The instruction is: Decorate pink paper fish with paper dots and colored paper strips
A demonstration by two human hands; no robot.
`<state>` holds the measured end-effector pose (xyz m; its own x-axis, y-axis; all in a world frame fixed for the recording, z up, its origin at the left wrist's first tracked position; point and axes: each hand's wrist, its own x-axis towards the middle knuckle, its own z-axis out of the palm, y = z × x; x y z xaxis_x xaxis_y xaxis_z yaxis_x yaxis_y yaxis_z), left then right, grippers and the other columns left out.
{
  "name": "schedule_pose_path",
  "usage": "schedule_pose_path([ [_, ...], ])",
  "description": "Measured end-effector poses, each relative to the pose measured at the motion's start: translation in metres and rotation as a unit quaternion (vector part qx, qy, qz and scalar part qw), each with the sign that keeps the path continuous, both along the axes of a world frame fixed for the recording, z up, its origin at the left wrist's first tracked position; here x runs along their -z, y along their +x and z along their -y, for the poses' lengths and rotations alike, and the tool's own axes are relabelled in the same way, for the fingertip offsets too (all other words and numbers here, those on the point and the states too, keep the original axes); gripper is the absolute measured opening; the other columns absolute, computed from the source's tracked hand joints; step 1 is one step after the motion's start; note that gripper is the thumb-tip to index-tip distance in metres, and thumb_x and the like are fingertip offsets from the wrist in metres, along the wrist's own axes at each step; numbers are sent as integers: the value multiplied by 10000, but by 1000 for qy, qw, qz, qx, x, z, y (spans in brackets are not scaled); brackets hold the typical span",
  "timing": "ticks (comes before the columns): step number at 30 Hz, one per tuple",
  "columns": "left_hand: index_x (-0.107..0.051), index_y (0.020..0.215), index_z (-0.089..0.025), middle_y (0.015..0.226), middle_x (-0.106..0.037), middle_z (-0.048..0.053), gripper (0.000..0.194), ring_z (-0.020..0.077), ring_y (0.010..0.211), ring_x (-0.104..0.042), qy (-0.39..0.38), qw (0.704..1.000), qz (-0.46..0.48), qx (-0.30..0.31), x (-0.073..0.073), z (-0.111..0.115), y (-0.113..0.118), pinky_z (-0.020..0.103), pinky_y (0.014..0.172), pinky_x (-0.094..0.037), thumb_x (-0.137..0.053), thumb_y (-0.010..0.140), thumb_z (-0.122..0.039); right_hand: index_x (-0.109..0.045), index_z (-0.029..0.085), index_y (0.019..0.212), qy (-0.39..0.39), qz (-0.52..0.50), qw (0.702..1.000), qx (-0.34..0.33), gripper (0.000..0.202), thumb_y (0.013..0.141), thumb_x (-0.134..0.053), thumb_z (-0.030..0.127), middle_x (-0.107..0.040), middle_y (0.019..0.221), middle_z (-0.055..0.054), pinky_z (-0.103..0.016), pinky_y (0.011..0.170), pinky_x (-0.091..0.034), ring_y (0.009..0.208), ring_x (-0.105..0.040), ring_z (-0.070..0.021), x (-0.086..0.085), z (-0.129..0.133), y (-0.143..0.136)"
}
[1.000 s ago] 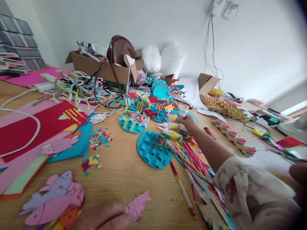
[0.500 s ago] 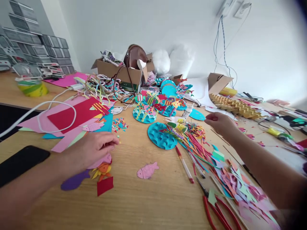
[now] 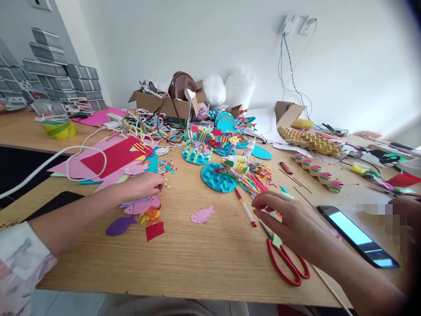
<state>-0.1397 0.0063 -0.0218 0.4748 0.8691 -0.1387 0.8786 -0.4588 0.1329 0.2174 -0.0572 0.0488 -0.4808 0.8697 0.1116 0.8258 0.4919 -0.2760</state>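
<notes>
My left hand is closed, its fingertips pinched together near small paper bits; whatever they hold is too small to make out. Just below it lie pink paper fish, an orange paper piece with yellow petals, a purple fish shape and a red paper scrap. My right hand hovers with fingers stretched out and thumb apart, above red-handled scissors. Between the hands a single pink paper fish rests on the table. A red-and-white pen is left of my right fingertips.
Blue bumpy discs and glue bottles stand beyond the pink fish. Coloured paper sheets and a white cable are at left. A lit phone lies at right, beside another person's hand.
My right hand has come back toward me, from near the blue disc to above the scissors, and its fingers have opened. My left hand stays pinched by the paper bits. The view has shifted.
</notes>
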Motion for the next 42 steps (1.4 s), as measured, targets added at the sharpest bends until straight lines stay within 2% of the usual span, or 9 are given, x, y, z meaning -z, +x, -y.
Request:
schedule_pose_path([
  [8,-567,738,-171,750,-588,18,137,149,697,-531,-6,1000,-5,17,7,-12,-3,220,617,-362,-448,713,-108,-549,225,815,-39,-22,999,9,160,856,-397,253,-610,855,-19,-264,668,-450,786,-579,-149,20,29,4],
  [13,-578,736,-172,739,-574,14,128,141,671,-510,-13,999,-1,38,10,-17,-8,213,605,-354,-460,718,-126,-560,229,809,-46,-23,999,18,152,843,-413,248,-618,860,-17,-262,679,-461,796,-588,-151,29,33,7],
  [18,-589,770,-171,727,-590,13,151,136,651,-526,-23,999,-2,25,3,-13,-8,204,582,-356,-443,744,-144,-549,227,799,-61,-34,997,12,153,845,-403,234,-613,864,-18,-255,677,-461,790,-586,-144,37,34,7],
  [23,-590,753,-181,733,-597,2,141,130,663,-537,-25,999,-5,26,-3,-9,-4,195,585,-359,-467,717,-122,-536,232,821,-81,-26,996,18,173,870,-371,252,-600,902,-20,-257,688,-458,802,-586,-142,37,39,6],
  [27,-580,738,-174,746,-589,14,137,144,705,-535,-19,999,-7,32,-1,-7,0,209,619,-363,-482,685,-93,-520,237,833,-94,-20,995,16,182,885,-349,269,-589,923,-20,-263,705,-455,813,-583,-142,36,43,5],
  [36,-567,735,-173,729,-563,12,141,146,678,-516,-27,999,4,39,4,-11,-2,219,599,-363,-468,672,-94,-534,224,784,-67,-46,997,0,174,860,-378,230,-599,840,-26,-242,640,-456,750,-585,-139,39,42,1],
  [42,-542,704,-173,719,-542,7,132,145,678,-502,-28,998,30,46,4,-10,-2,222,604,-357,-458,654,-85,-535,221,799,-91,-34,995,2,178,870,-373,239,-597,833,-35,-265,663,-448,776,-580,-158,40,42,-1],
])
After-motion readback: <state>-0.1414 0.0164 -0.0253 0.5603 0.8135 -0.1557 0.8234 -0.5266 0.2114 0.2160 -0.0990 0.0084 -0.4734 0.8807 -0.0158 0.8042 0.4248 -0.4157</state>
